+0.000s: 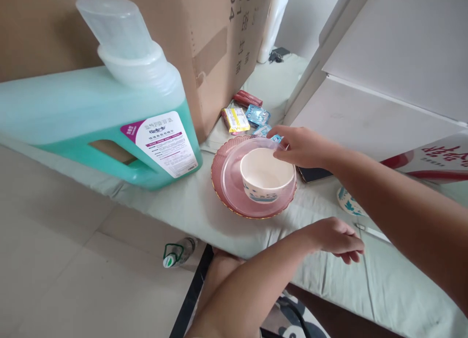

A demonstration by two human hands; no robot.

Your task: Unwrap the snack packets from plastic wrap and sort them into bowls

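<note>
My right hand pinches the far right rim of a small white bowl with a blue pattern. The bowl stands on a clear, round plastic lid or plate, which lies on a pink plate with a scalloped gold edge. My left hand hovers over the cloth, its fingers loosely bent and nothing visible in them. Near it lies a thin white stick-like object. Partly behind my right forearm is another patterned white bowl or cup.
A large jug of green liquid stands left, before a cardboard box. Small packets and red sticks lie behind the plate. A white box rises at right. A plastic bottle stands on the floor.
</note>
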